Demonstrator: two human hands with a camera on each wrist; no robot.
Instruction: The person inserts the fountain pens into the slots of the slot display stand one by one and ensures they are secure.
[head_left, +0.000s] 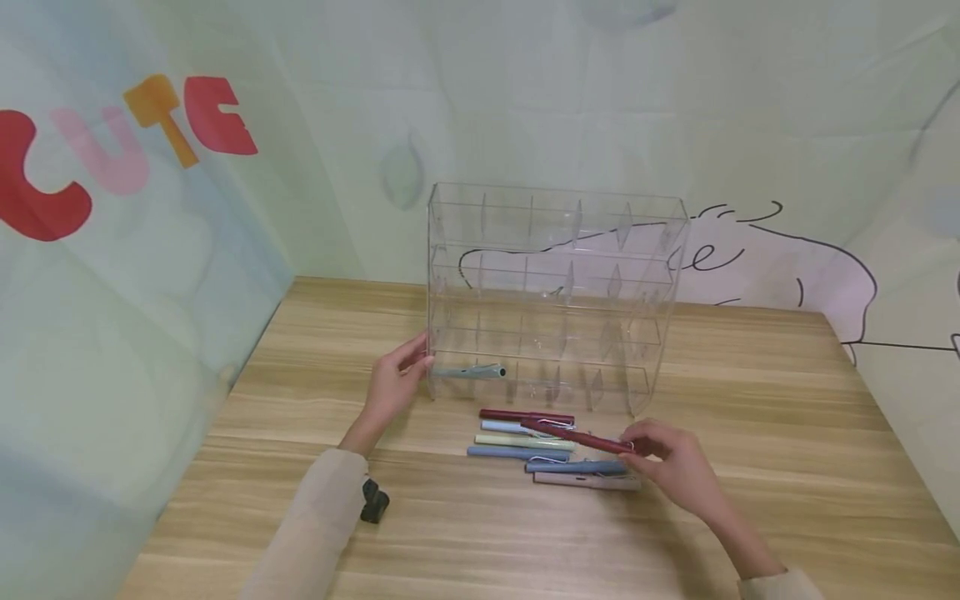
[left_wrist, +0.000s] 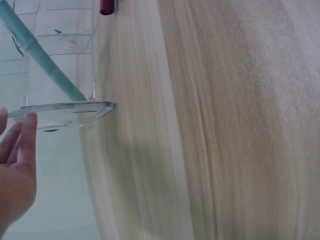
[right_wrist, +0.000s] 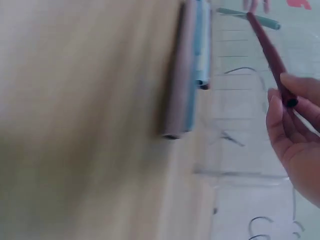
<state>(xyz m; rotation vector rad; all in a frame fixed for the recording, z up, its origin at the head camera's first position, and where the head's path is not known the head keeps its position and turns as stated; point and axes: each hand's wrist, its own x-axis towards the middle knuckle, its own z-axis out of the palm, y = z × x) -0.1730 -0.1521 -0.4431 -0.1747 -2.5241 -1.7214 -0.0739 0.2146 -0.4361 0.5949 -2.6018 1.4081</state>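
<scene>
A clear acrylic rack [head_left: 555, 250] with several divided tiers stands upright on the table. My left hand [head_left: 393, 383] touches its left side panel low down, fingers fairly straight; the left wrist view shows the fingertips against the panel's outer face [left_wrist: 65, 106]. Inside the lowest tier, near that panel, lies a grey-green pen [head_left: 472, 372], slanting in the left wrist view. Between thumb and fingers my right hand [head_left: 671, 467] pinches one end of a dark red pen [head_left: 577, 435], its other end pointing left over the pens on the table.
In front of the rack, several capped pens lie side by side: another dark red one [head_left: 525, 415], a pale green one [head_left: 517, 442], blue ones [head_left: 510, 452] and a pinkish one [head_left: 585, 481]. A small black object [head_left: 373, 502] sits by the left sleeve. Printed cloth [head_left: 337, 167] hangs behind the table.
</scene>
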